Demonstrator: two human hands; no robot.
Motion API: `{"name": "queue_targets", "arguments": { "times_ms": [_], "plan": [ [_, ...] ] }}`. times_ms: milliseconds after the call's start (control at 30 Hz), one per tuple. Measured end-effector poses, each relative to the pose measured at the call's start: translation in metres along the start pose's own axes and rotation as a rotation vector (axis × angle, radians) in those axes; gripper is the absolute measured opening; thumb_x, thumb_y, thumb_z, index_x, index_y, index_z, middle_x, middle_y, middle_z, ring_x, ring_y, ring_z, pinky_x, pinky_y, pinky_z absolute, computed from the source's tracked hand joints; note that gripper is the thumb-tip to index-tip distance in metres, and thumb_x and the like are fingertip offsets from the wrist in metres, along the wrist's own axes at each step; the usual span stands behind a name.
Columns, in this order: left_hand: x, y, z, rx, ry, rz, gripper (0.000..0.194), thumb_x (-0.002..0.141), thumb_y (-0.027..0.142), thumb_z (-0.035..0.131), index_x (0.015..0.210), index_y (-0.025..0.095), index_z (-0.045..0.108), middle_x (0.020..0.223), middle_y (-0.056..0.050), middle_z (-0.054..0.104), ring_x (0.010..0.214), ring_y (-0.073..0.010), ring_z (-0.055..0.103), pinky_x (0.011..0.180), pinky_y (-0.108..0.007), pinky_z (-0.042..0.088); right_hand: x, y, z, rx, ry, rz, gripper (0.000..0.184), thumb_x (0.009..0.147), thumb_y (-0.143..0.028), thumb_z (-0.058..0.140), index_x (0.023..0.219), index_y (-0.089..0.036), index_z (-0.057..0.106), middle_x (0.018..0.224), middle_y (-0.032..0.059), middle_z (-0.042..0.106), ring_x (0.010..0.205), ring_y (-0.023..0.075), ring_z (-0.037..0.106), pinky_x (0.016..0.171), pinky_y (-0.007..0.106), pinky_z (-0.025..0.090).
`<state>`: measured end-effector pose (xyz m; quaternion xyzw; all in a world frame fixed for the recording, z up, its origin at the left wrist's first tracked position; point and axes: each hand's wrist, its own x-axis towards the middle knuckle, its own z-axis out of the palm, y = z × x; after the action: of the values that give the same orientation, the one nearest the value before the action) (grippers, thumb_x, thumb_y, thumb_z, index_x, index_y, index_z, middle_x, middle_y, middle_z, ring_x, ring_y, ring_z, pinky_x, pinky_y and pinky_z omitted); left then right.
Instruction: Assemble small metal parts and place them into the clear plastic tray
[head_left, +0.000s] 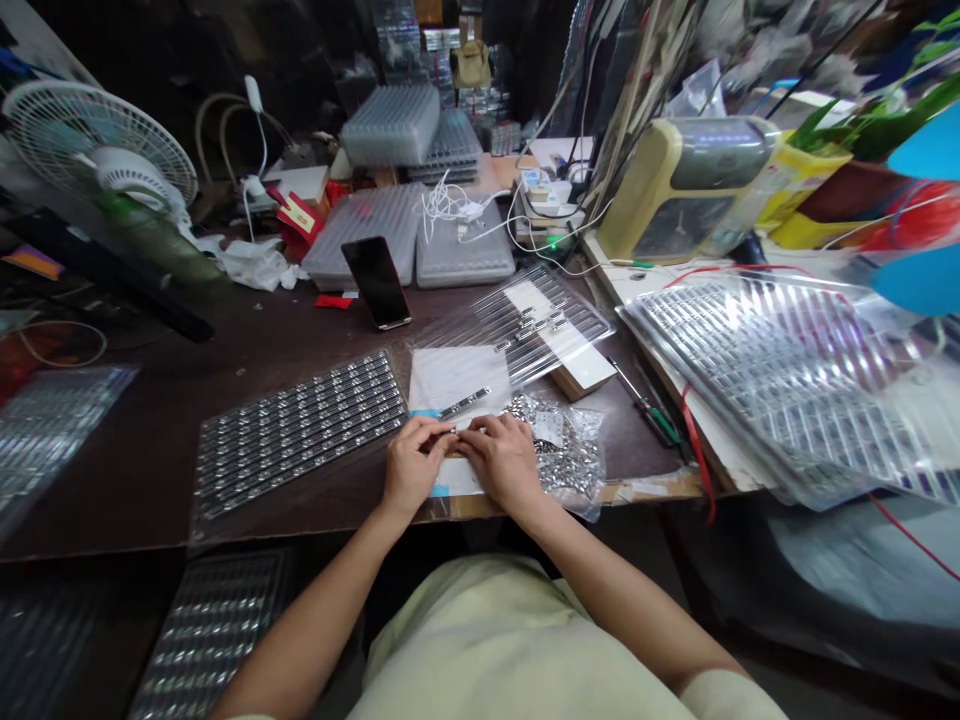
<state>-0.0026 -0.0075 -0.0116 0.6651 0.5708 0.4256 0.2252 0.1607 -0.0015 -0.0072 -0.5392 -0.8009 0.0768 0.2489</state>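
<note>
My left hand [411, 462] and my right hand [504, 458] meet at the table's front edge, fingertips pinched together. Between them shows a small shiny metal part [454, 432], mostly covered by the fingers. Under the hands lies a white sheet [450, 372] with blue tape at its edge. Just beyond the fingers rests a dark narrow strip with metal fittings [465, 402]. Touching distance from my right hand, a clear plastic bag [581, 450] is full of small silvery parts. Left of my left hand, a clear tray [300, 430] holds rows of similar dark strips.
A ribbed clear tray [480, 325] with a few loose metal pieces lies beyond the sheet, beside a white-topped block [589, 370]. A phone [377, 283] leans upright behind. A green-handled screwdriver [652, 410] lies right. Stacked trays [787, 370] overhang the right side; a fan [105, 150] stands left.
</note>
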Motion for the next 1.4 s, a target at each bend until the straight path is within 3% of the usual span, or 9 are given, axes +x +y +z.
{"name": "queue_targets", "arguments": {
  "times_ms": [167, 300, 467, 633, 867, 1267, 1400],
  "plan": [
    [-0.001, 0.000, 0.001, -0.001, -0.009, -0.025, 0.013, 0.082, 0.027, 0.064, 0.090, 0.020, 0.072, 0.086, -0.004, 0.065, 0.073, -0.0132, 0.060, 0.063, -0.024, 0.049, -0.012, 0.026, -0.019, -0.134, -0.001, 0.030, 0.026, 0.084, -0.031, 0.065, 0.109, -0.024, 0.065, 0.114, 0.0048, 0.064, 0.100, 0.0237, 0.048, 0.082, 0.037, 0.031],
    [0.002, 0.003, -0.001, 0.006, -0.013, -0.047, 0.013, 0.082, 0.027, 0.063, 0.088, 0.019, 0.072, 0.086, -0.004, 0.066, 0.071, -0.0130, 0.060, 0.061, -0.023, 0.048, -0.020, 0.037, -0.020, -0.136, -0.011, 0.028, 0.011, 0.086, -0.030, 0.063, 0.094, -0.023, 0.067, 0.096, 0.0044, 0.066, 0.088, 0.0214, 0.050, 0.074, 0.034, 0.033],
    [0.008, 0.009, -0.002, 0.001, -0.002, -0.042, 0.014, 0.083, 0.028, 0.062, 0.089, 0.019, 0.071, 0.086, -0.004, 0.066, 0.074, -0.0137, 0.061, 0.062, -0.024, 0.047, -0.018, 0.036, -0.015, -0.007, 0.099, 0.066, 0.013, 0.091, -0.025, 0.055, 0.088, -0.022, 0.067, 0.090, 0.0051, 0.065, 0.086, 0.0193, 0.053, 0.075, 0.032, 0.038],
    [0.007, 0.015, 0.008, 0.018, -0.097, 0.039, 0.014, 0.084, 0.028, 0.062, 0.091, 0.022, 0.072, 0.088, -0.004, 0.065, 0.078, -0.0147, 0.061, 0.068, -0.026, 0.049, -0.018, 0.039, -0.015, 0.149, 0.197, 0.084, 0.017, 0.090, -0.019, 0.050, 0.095, -0.022, 0.066, 0.092, 0.0050, 0.065, 0.088, 0.0188, 0.055, 0.081, 0.033, 0.043],
    [0.004, 0.014, 0.018, 0.097, -0.150, 0.108, 0.012, 0.082, 0.027, 0.065, 0.091, 0.024, 0.073, 0.087, -0.004, 0.066, 0.082, -0.0160, 0.061, 0.077, -0.030, 0.049, -0.019, 0.041, -0.014, 0.204, 0.210, 0.088, 0.016, 0.087, -0.017, 0.052, 0.092, -0.021, 0.067, 0.090, 0.0051, 0.065, 0.088, 0.0193, 0.056, 0.080, 0.033, 0.044],
    [0.004, 0.011, 0.021, 0.106, -0.185, 0.091, 0.011, 0.080, 0.025, 0.067, 0.089, 0.026, 0.073, 0.086, -0.003, 0.068, 0.082, -0.0168, 0.062, 0.078, -0.031, 0.049, -0.019, 0.041, -0.013, 0.175, 0.177, 0.063, 0.015, 0.090, -0.020, 0.051, 0.090, -0.022, 0.066, 0.090, 0.0047, 0.069, 0.086, 0.0184, 0.060, 0.079, 0.031, 0.043],
    [0.006, 0.011, 0.015, 0.041, -0.132, 0.083, 0.011, 0.082, 0.024, 0.064, 0.089, 0.025, 0.073, 0.086, -0.002, 0.067, 0.082, -0.0165, 0.062, 0.076, -0.029, 0.049, -0.017, 0.036, -0.017, 0.182, 0.176, 0.080, 0.010, 0.088, -0.026, 0.058, 0.088, -0.021, 0.067, 0.083, 0.0035, 0.069, 0.083, 0.0182, 0.060, 0.076, 0.030, 0.043]
  ]
}}
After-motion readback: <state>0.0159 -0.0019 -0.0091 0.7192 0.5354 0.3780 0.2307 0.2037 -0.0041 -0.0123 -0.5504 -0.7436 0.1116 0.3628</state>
